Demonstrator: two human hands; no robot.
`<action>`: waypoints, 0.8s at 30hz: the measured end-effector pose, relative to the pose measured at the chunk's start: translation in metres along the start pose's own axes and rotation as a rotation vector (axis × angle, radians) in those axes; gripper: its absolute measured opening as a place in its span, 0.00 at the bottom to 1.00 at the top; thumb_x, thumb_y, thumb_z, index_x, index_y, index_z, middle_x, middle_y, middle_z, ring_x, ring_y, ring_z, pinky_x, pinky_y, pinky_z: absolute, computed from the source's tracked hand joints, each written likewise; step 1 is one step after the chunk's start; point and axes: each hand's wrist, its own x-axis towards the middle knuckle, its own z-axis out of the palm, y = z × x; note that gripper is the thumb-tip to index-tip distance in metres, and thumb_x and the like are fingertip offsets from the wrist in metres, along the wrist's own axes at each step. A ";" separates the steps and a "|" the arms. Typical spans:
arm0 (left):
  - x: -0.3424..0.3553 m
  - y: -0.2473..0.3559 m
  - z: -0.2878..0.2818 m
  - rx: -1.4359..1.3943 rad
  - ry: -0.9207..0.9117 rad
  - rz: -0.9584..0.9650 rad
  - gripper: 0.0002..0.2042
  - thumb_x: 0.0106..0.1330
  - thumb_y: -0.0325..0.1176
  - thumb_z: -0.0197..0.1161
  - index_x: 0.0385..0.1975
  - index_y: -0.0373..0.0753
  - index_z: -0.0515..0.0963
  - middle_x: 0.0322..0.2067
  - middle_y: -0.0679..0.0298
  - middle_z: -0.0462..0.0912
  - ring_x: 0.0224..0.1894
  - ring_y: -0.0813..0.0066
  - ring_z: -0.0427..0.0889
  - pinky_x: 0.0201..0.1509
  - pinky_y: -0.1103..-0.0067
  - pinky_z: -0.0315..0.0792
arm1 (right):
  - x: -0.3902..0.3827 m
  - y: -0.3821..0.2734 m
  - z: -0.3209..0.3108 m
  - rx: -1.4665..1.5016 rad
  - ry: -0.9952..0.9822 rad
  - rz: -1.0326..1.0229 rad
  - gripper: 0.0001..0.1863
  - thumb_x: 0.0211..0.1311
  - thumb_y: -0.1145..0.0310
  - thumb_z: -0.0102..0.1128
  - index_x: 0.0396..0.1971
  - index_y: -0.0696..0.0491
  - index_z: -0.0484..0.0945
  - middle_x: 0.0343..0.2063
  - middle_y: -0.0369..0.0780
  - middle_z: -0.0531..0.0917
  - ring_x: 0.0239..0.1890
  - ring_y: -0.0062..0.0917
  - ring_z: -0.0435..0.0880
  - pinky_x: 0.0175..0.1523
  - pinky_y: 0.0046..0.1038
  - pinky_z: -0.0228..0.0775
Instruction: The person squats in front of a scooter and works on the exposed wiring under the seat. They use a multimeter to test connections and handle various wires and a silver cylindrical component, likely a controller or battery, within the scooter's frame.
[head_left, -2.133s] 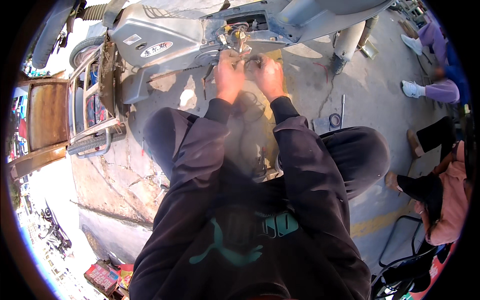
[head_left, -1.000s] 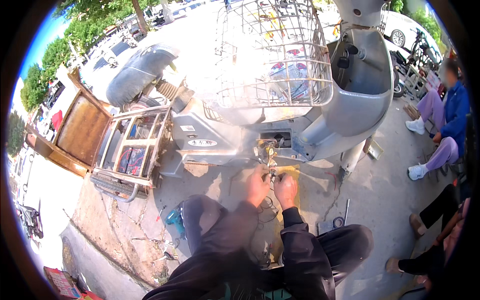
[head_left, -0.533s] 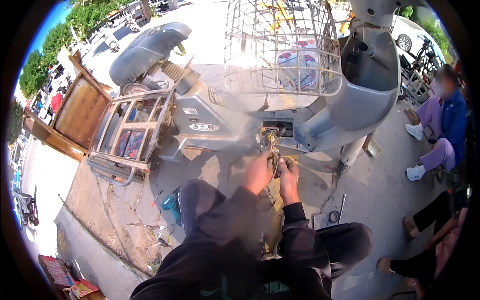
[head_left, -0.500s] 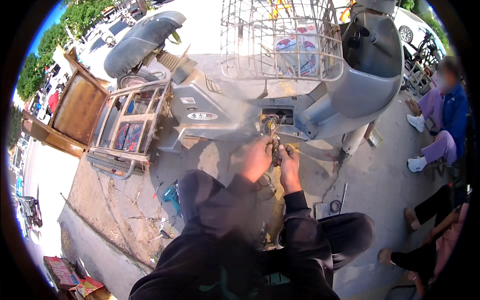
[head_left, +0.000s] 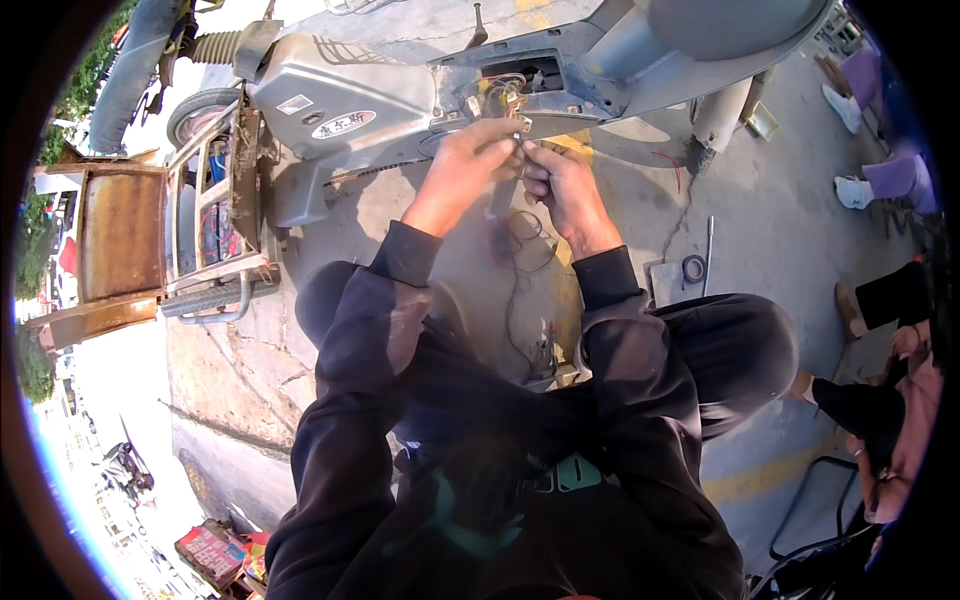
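Observation:
My left hand [head_left: 462,172] and my right hand [head_left: 570,192] meet in front of me, just below the footboard of a grey electric tricycle [head_left: 335,100]. Fingertips of both are pinched on thin wire ends that run up toward the machine; the exact joint is hidden between the fingers. Right above them a bundle of wires with connectors [head_left: 497,100] spills out of an open compartment [head_left: 540,76] in the footboard. On the ground below my hands lies a loop of thin dark cable [head_left: 533,243].
A roll of black tape [head_left: 693,268] and a metal rod [head_left: 710,255] lie on the ground to the right. At left stands the tricycle's metal frame [head_left: 210,215] beside a rusty tilted panel [head_left: 122,230]. Seated people, one in purple trousers [head_left: 897,185], line the right edge.
My view has shifted, so the tricycle sits higher and further left. Both hands stay together at the wires, fingertips now pinched closer; the front basket has left the view.

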 end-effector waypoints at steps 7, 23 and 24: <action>0.006 -0.016 0.008 -0.038 0.089 0.088 0.14 0.71 0.27 0.60 0.53 0.32 0.80 0.47 0.63 0.85 0.43 0.79 0.83 0.50 0.79 0.79 | 0.022 0.015 -0.029 0.049 -0.200 0.011 0.10 0.66 0.62 0.61 0.35 0.53 0.81 0.27 0.32 0.80 0.29 0.18 0.73 0.33 0.22 0.64; 0.010 -0.023 0.010 -0.006 0.161 0.122 0.13 0.68 0.27 0.63 0.49 0.29 0.82 0.37 0.59 0.87 0.37 0.78 0.84 0.41 0.81 0.80 | 0.021 0.018 -0.029 0.068 -0.115 0.076 0.10 0.65 0.61 0.61 0.33 0.52 0.81 0.25 0.30 0.76 0.26 0.17 0.70 0.32 0.21 0.62; 0.009 -0.022 0.010 0.001 0.163 0.123 0.13 0.68 0.28 0.63 0.49 0.29 0.82 0.37 0.59 0.87 0.37 0.78 0.85 0.41 0.81 0.80 | 0.020 0.016 -0.028 0.082 -0.126 0.078 0.09 0.66 0.62 0.60 0.33 0.52 0.80 0.24 0.30 0.76 0.25 0.17 0.70 0.31 0.21 0.61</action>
